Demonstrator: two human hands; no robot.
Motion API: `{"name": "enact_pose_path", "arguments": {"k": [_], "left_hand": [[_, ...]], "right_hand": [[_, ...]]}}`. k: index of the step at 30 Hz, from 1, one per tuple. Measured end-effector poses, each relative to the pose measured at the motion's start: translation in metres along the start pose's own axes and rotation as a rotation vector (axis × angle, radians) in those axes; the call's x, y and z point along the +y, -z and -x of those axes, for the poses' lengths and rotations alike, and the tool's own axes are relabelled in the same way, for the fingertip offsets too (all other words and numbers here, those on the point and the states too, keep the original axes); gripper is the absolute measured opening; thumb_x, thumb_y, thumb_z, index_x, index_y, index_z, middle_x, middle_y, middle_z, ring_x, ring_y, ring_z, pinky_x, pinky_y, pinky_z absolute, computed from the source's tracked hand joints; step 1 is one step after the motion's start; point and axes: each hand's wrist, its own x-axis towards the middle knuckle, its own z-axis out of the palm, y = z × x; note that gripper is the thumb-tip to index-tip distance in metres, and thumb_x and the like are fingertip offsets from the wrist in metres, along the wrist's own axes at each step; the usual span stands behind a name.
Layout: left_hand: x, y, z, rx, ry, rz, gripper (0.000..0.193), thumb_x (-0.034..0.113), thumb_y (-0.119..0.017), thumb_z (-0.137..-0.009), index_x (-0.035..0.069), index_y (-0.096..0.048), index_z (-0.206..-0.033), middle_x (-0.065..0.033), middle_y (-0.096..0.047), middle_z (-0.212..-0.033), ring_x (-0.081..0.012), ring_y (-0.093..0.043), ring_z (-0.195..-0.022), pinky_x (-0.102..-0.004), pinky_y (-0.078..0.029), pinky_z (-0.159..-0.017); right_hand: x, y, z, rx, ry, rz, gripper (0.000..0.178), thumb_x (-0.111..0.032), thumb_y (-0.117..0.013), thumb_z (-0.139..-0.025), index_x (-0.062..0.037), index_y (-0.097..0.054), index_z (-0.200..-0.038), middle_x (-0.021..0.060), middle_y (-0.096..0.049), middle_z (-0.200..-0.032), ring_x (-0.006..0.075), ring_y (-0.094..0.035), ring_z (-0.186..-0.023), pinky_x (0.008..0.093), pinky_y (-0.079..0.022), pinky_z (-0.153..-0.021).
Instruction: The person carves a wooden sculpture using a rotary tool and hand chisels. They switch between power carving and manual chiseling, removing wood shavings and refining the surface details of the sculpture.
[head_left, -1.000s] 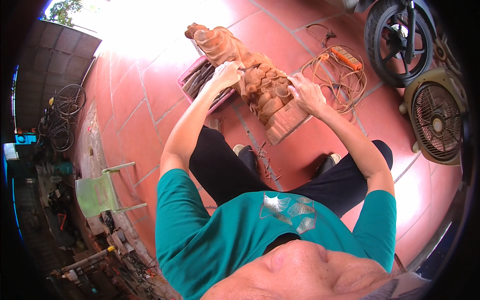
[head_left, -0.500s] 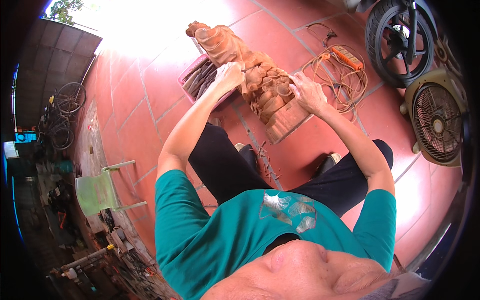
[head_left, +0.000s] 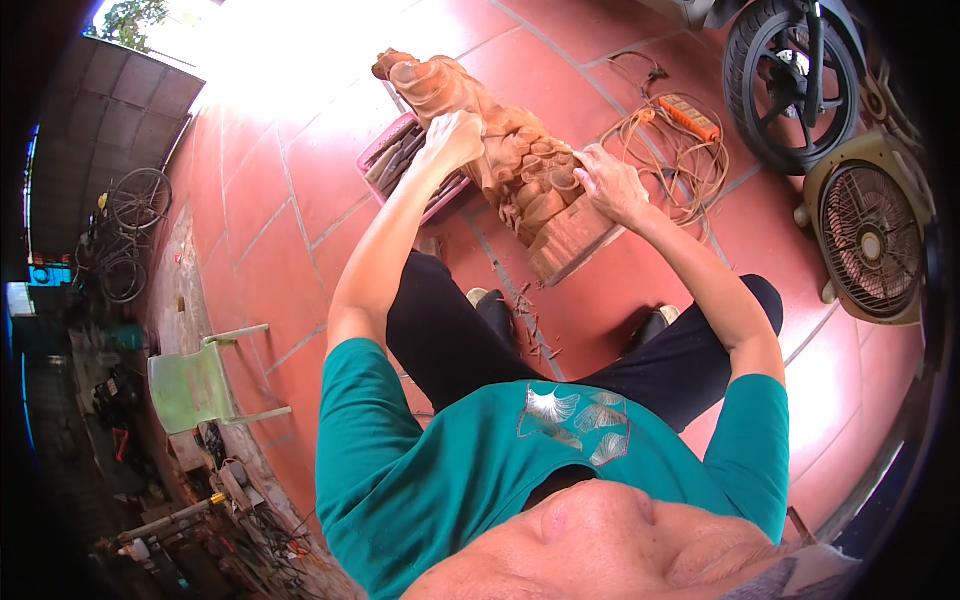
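A reddish-brown wood carving (head_left: 540,185) lies slantwise on the tiles before me, with its flat base nearest. Closed in a fist, my left hand (head_left: 455,142) rests at the carving's left side, about its middle. Whatever is in that fist is hidden. On the opposite side, my right hand (head_left: 612,187) has its thumb and fingers bent onto the carving's edge above the base. Tucked against the carving's left side is a pink basket (head_left: 437,208) full of long dark tools (head_left: 395,160), their kind unclear and partly covered by my left hand and wrist.
Wood shavings (head_left: 533,325) litter the floor between my shoes. To the right lie a coiled cord (head_left: 690,185) and an orange power strip (head_left: 690,117), beside a motorbike wheel (head_left: 795,85) and a box fan (head_left: 868,235). A green chair (head_left: 190,388) stands left; bicycles (head_left: 130,225) are beyond.
My left fist has shifted slightly left and up along the carving, its elbow moving a little inward. My right hand keeps its place on the carving's edge.
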Motion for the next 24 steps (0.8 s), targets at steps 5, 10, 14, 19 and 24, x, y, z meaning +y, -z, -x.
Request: {"name": "enact_pose_path", "arguments": {"k": [5,10,14,19,24], "left_hand": [[-0.021,-0.007,-0.006,0.100,-0.056,0.155,0.016,0.008,-0.057,-0.074,0.007,-0.070,-0.082,-0.0184,-0.070,-0.085,-0.0383,-0.068,-0.089,-0.0473,-0.051,-0.079],[-0.028,-0.027,0.000,-0.036,0.006,0.223,0.023,0.020,-0.069,-0.086,0.009,-0.069,-0.106,-0.0181,-0.071,-0.098,-0.0353,-0.067,-0.094,-0.0445,-0.050,-0.082],[-0.023,-0.047,-0.001,0.088,-0.046,0.187,0.022,0.020,-0.065,-0.089,0.007,-0.068,-0.105,-0.0223,-0.069,-0.097,-0.0387,-0.067,-0.095,-0.0469,-0.050,-0.082],[0.011,-0.048,-0.020,0.101,0.000,0.121,0.023,0.020,-0.062,-0.087,0.006,-0.068,-0.103,-0.0237,-0.070,-0.093,-0.0399,-0.067,-0.094,-0.0477,-0.051,-0.085],[0.012,-0.003,-0.009,0.013,0.028,0.063,0.018,0.015,-0.062,-0.079,0.006,-0.070,-0.093,-0.0219,-0.070,-0.093,-0.0395,-0.067,-0.092,-0.0473,-0.051,-0.083]], "right_hand": [[-0.003,0.000,0.000,-0.005,0.004,0.005,0.036,-0.026,-0.052,-0.099,-0.0025,-0.057,-0.125,0.0129,-0.056,-0.117,0.0331,-0.063,-0.100,0.0453,-0.053,-0.081],[0.000,0.000,0.002,-0.004,0.009,0.019,0.035,-0.026,-0.052,-0.098,-0.0028,-0.057,-0.125,0.0126,-0.056,-0.116,0.0325,-0.063,-0.100,0.0454,-0.053,-0.080],[-0.002,0.004,0.000,-0.004,0.015,-0.002,0.034,-0.025,-0.052,-0.098,-0.0030,-0.057,-0.124,0.0123,-0.056,-0.116,0.0321,-0.064,-0.099,0.0449,-0.054,-0.079],[-0.005,0.001,-0.002,0.007,0.019,0.014,0.033,-0.025,-0.052,-0.099,-0.0029,-0.057,-0.123,0.0124,-0.056,-0.116,0.0320,-0.064,-0.099,0.0446,-0.054,-0.079],[-0.002,0.003,0.001,-0.004,-0.001,0.021,0.034,-0.026,-0.052,-0.099,-0.0026,-0.056,-0.124,0.0133,-0.056,-0.117,0.0325,-0.064,-0.099,0.0452,-0.054,-0.079]]}}
